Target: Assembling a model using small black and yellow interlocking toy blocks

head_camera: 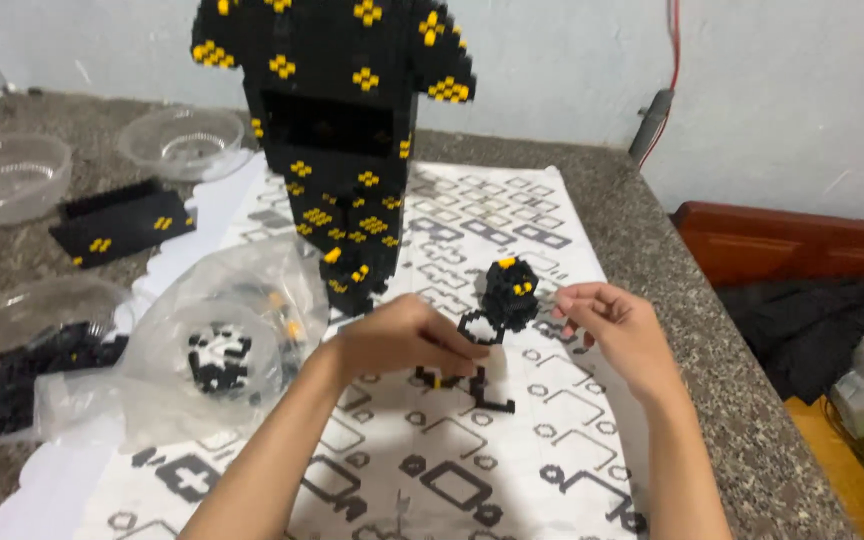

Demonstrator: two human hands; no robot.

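The left hand (402, 338) pinched the base of a small black-and-yellow brick piece (504, 296), held above the instruction sheet (512, 460) on the desk (722, 380). The right hand (617, 328), at three o'clock of the piece, curled its fingers just beside it. The tall brick model (337, 130) stood at eleven o'clock.

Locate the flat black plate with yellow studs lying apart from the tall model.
In the head view, the flat black plate lies on the stone counter at upper left, left of the tall black model, below two clear bowls.
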